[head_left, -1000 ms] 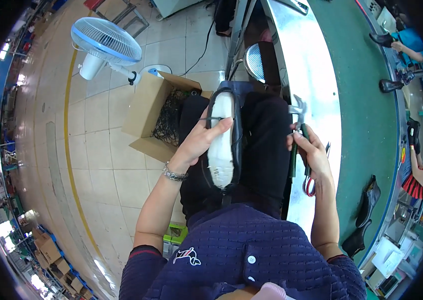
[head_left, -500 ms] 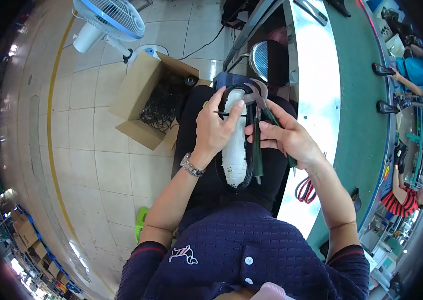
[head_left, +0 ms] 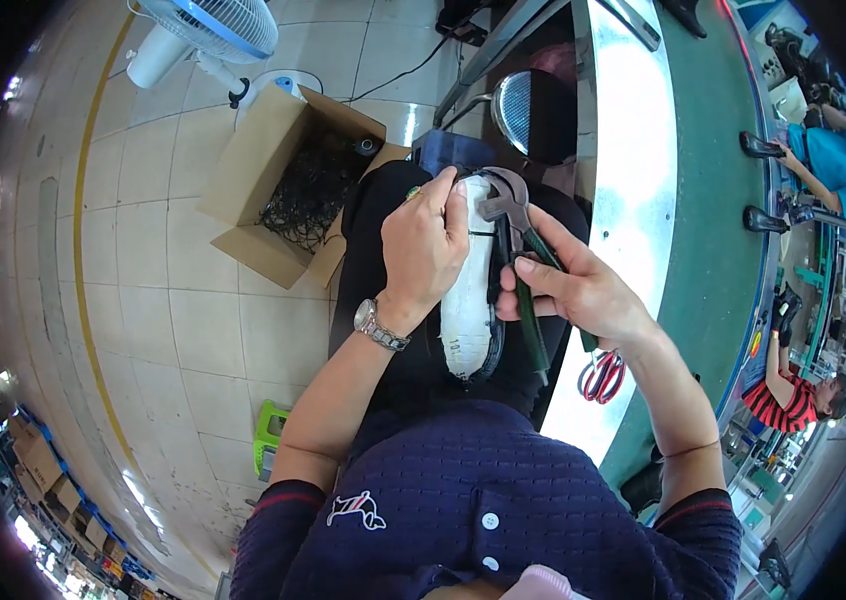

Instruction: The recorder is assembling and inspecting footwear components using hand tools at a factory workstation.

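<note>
Left grip (head_left: 426,240) closed on the far end of an upturned black shoe (head_left: 466,300), white underside up; shoe lies between the two grips. Right grip (head_left: 578,290) wrapped on green-handled pincers (head_left: 530,315), handles spread; pincer head beyond right grip, at shoe's right edge. Bite: cannot tell. Red-handled scissors (head_left: 603,377) on worktop (head_left: 633,180), just nearside of right grip. Open carton (head_left: 253,170) left of left grip.
</note>
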Tool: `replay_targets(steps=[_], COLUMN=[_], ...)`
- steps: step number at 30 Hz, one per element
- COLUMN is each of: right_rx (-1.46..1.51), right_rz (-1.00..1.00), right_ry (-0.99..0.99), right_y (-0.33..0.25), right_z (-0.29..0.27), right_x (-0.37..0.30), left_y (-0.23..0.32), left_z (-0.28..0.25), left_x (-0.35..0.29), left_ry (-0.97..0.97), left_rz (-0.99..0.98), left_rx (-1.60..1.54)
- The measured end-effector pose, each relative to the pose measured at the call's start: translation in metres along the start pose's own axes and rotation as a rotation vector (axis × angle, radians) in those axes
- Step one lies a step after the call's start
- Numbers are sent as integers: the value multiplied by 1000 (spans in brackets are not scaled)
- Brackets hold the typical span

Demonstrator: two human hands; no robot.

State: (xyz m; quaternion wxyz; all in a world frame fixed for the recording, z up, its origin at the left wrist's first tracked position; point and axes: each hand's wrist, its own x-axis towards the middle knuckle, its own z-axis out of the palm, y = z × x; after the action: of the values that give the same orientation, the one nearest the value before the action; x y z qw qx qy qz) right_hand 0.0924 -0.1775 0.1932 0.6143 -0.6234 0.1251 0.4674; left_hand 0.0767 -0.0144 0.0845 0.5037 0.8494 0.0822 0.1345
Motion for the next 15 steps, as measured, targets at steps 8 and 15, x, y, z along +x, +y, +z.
replay_targets(steps=[8, 15], right_rx=[-581, -654], right_rz=[-187, -278], right_ry=[119, 139], right_y=[12, 22], right_z=[2, -2], right_x=[2, 3], left_y=[-2, -3], left_z=[2, -10], left_x=[-1, 1], left_ry=[2, -79], left_rz=[35, -11], left_rx=[-1, -46])
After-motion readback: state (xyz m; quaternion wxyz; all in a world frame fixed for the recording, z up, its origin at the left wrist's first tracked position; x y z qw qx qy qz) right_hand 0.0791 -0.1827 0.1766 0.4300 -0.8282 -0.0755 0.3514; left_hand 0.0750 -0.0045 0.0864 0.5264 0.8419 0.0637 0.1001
